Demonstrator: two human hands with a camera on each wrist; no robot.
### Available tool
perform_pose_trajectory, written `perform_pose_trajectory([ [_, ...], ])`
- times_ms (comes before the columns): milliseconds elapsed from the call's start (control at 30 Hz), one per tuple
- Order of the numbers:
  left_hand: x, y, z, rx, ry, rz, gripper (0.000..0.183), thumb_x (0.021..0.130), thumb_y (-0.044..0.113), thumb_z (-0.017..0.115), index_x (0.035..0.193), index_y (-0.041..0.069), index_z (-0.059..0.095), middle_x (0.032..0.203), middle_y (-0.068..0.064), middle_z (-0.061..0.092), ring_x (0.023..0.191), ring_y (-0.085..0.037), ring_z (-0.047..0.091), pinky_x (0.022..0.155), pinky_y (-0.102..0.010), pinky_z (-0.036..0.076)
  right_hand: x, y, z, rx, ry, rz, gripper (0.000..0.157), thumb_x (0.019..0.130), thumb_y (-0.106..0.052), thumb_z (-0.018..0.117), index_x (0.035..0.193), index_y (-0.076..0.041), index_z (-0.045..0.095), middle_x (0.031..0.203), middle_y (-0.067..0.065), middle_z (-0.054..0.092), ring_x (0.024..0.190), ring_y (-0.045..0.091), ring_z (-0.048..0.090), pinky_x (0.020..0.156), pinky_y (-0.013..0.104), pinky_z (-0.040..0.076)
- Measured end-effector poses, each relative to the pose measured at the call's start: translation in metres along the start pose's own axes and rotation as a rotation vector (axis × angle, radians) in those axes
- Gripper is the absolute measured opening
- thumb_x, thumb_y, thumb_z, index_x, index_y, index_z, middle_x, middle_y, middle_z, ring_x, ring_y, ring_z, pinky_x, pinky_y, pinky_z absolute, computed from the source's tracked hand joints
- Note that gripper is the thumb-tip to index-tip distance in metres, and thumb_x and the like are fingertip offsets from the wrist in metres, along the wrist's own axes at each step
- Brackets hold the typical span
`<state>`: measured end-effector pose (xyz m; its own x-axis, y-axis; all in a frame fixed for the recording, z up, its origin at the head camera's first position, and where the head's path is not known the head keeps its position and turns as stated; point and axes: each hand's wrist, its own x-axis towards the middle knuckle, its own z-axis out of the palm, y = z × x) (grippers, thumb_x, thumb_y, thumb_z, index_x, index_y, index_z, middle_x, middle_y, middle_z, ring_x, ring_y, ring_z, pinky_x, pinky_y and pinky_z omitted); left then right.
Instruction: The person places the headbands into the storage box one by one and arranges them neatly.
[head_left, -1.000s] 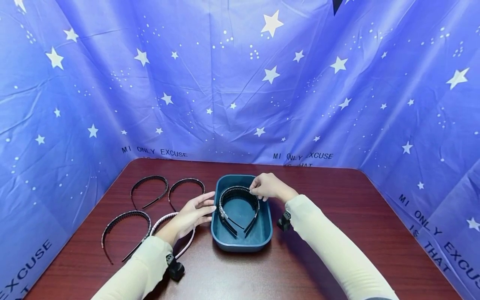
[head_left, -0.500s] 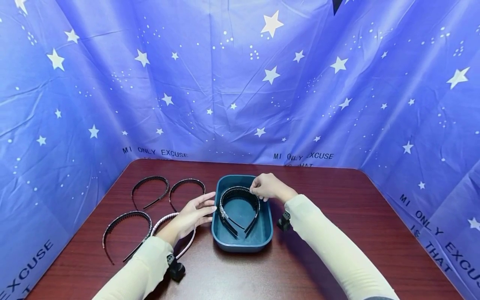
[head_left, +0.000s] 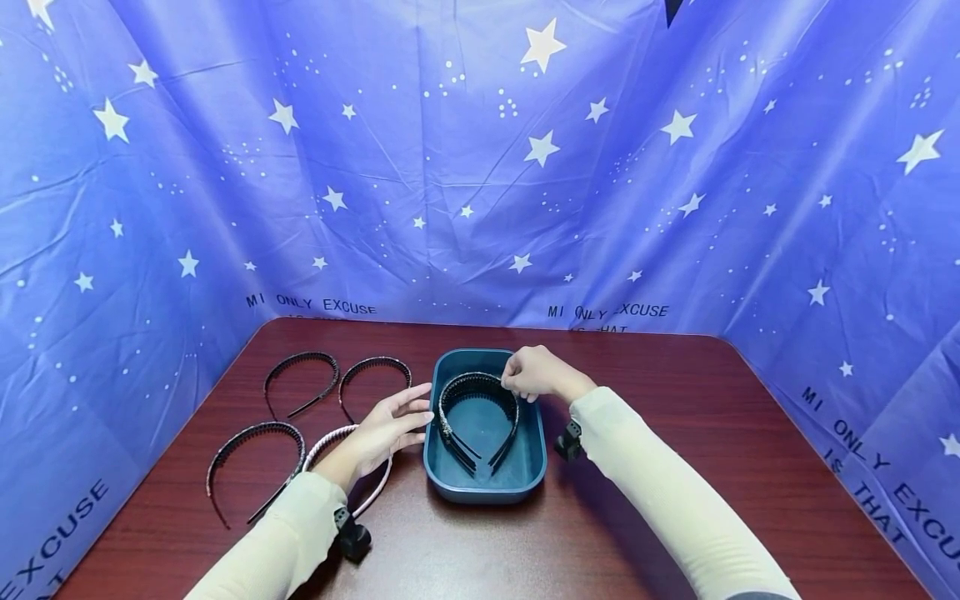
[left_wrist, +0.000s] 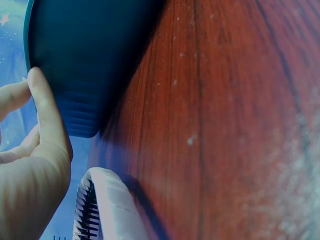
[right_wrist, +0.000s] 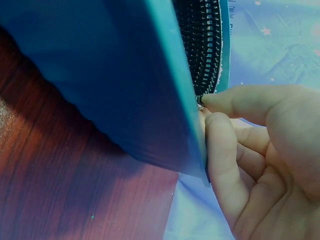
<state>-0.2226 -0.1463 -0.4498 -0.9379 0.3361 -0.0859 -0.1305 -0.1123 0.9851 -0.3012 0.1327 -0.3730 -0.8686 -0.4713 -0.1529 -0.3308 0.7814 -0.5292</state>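
A dark teal plastic bin (head_left: 483, 496) stands near the middle of the table. Several black toothed headbands (head_left: 480, 383) lie nested inside it, their tips toward the near end. Thumb and fingertips of my right hand (head_left: 536, 372) pinch the upper right of a headband at the bin's right rim; its teeth (right_wrist: 202, 45) show in the right wrist view. My left hand (head_left: 382, 429) rests its extended fingers against the bin's left side. Below that hand lies a pale pink wrapped headband (left_wrist: 112, 200) with dark teeth, partly hidden by the wrist in the head view.
Left on the brown table (head_left: 637, 533) lie more black headbands: one at the back left (head_left: 300, 358), one beside the bin (head_left: 375, 362), and one nearer the front (head_left: 255, 429). A blue star-printed curtain (head_left: 480, 167) surrounds the table's back and sides.
The headband tips inside the bin have shifted slightly, one left tip now lying closer to the others. Both hands stay almost where they were.
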Motion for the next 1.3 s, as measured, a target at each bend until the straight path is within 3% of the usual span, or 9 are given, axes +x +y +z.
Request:
perform_pose_trajectory([
  [433, 0.0006, 0.0004, 0.0008, -0.006, -0.006, -0.002, 0.064, 0.099, 0.007, 0.063, 0.155, 0.004, 0.033, 0.133, -0.02, 0.051, 0.106, -0.017, 0.061, 0.087, -0.033, 0.056, -0.0008, -0.0001, 0.0014, 0.0, 0.025, -0.001, 0.017, 0.098, -0.02, 0.066, 0.094, -0.006, 0.076, 0.068, 0.003, 0.064, 0.058, 0.015, 0.061, 0.054, 0.027, 0.056],
  [900, -0.0005, 0.0013, -0.0019, 0.007, -0.004, -0.01, 0.064, 0.099, 0.008, 0.064, 0.155, 0.004, 0.033, 0.134, -0.021, 0.05, 0.106, -0.017, 0.061, 0.087, -0.032, 0.056, -0.0009, 0.0032, 0.0021, 0.034, 0.041, -0.016, 0.013, 0.098, -0.016, 0.065, 0.093, -0.009, 0.075, 0.071, 0.002, 0.064, 0.059, 0.015, 0.06, 0.055, 0.028, 0.056],
  [1300, 0.0003, 0.0004, -0.0008, -0.005, -0.001, -0.015, 0.065, 0.098, 0.007, 0.064, 0.155, 0.004, 0.033, 0.133, -0.02, 0.05, 0.105, -0.017, 0.061, 0.086, -0.032, 0.056, -0.0005, 0.0017, 0.0023, 0.014, 0.042, -0.019, 0.015, 0.097, -0.014, 0.063, 0.092, -0.005, 0.074, 0.069, 0.002, 0.064, 0.057, 0.015, 0.06, 0.054, 0.028, 0.056],
])
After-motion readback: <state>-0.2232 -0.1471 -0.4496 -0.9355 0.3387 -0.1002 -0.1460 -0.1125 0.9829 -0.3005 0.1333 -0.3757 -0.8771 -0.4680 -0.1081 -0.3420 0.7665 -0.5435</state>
